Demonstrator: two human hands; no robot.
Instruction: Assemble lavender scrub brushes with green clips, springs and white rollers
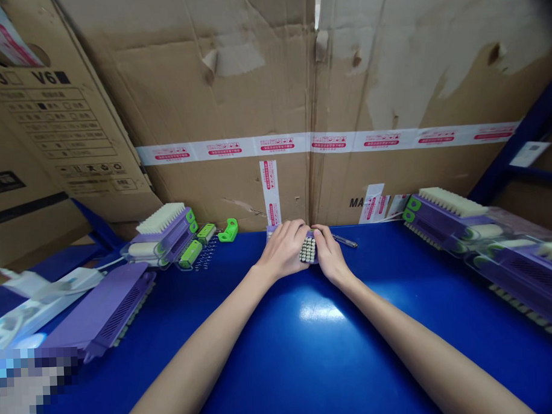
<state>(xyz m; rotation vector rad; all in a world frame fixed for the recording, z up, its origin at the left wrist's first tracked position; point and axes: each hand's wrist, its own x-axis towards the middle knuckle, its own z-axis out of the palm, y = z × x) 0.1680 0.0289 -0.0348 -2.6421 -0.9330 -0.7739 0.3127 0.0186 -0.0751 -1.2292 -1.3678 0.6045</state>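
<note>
At the back middle of the blue table, both hands close around a small purple brush (308, 250) with rows of cream bristle tufts facing me. My left hand (283, 250) wraps over its top and left side, covering much of it. Against its right side, my right hand (331, 254) presses with bent fingers. Just behind the right hand lies a slim metallic tool (346, 241), partly hidden; its kind is unclear. A bright green bracket (228, 230) rests to the left of the hands, beside several small springs (206, 256).
Purple brush units with cream bristles stand at the left (166, 232) and right (452, 216). A long purple housing (102, 306) lies front left, next to a white power strip (48, 299). Tall cardboard (227, 100) walls off the back of the blue table (281, 364).
</note>
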